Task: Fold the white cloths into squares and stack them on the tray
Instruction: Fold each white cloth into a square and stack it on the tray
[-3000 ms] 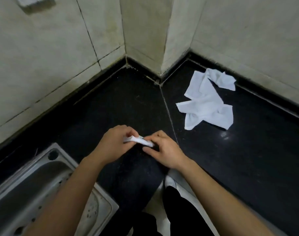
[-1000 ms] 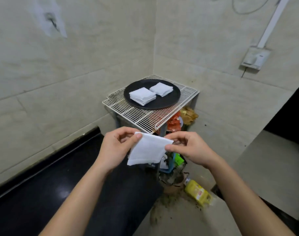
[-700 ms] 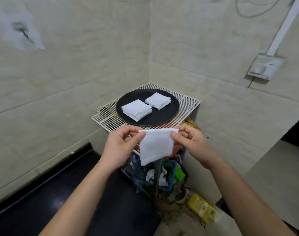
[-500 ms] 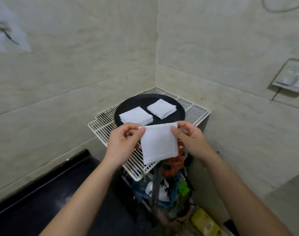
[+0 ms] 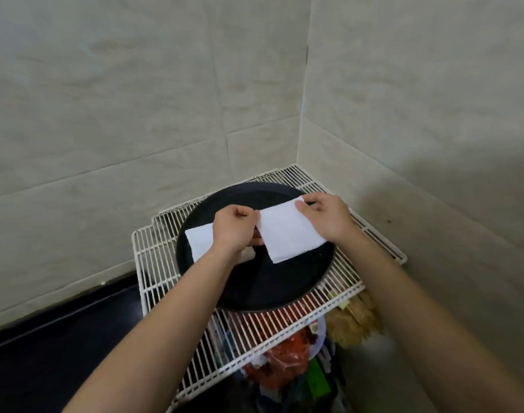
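Note:
A folded white cloth [image 5: 287, 232] hangs flat over the round black tray [image 5: 272, 281]. My left hand [image 5: 233, 231] pinches its left top corner and my right hand [image 5: 326, 216] pinches its right top corner. The left stack of folded white cloths [image 5: 199, 241] lies on the tray, partly covered by my left wrist. The second stack on the tray is hidden behind the held cloth and my hands.
The tray sits on a white wire rack [image 5: 165, 263] in the corner of two tiled walls. Under the rack are bags and clutter [image 5: 287, 371]. A black counter [image 5: 61, 338] runs along the wall at lower left.
I turned from the counter to the rack. Both hands carried the folded cloth forward and now hold it over the tray, in front of the right stack.

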Demonstrator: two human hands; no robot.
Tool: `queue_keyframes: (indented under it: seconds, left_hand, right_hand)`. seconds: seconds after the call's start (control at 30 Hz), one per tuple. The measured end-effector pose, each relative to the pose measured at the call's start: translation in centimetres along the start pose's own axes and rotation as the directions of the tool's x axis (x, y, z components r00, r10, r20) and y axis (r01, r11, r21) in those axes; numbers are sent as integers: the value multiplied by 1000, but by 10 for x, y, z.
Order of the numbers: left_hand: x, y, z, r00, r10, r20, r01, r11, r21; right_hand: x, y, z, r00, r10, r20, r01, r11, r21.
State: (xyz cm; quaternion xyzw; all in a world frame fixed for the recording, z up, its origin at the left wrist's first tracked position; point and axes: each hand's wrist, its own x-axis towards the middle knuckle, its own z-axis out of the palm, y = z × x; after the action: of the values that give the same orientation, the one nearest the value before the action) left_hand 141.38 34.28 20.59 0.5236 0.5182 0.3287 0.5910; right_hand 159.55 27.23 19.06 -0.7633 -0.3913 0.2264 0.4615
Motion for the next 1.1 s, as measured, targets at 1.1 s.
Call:
queue_keyframes:
  seconds: [1.1]
  left_hand:
    - [12, -62, 16, 722, 484, 494, -527, -77, 846]
  right_hand:
    - [16, 61, -9, 840, -434, 326, 543, 659, -521]
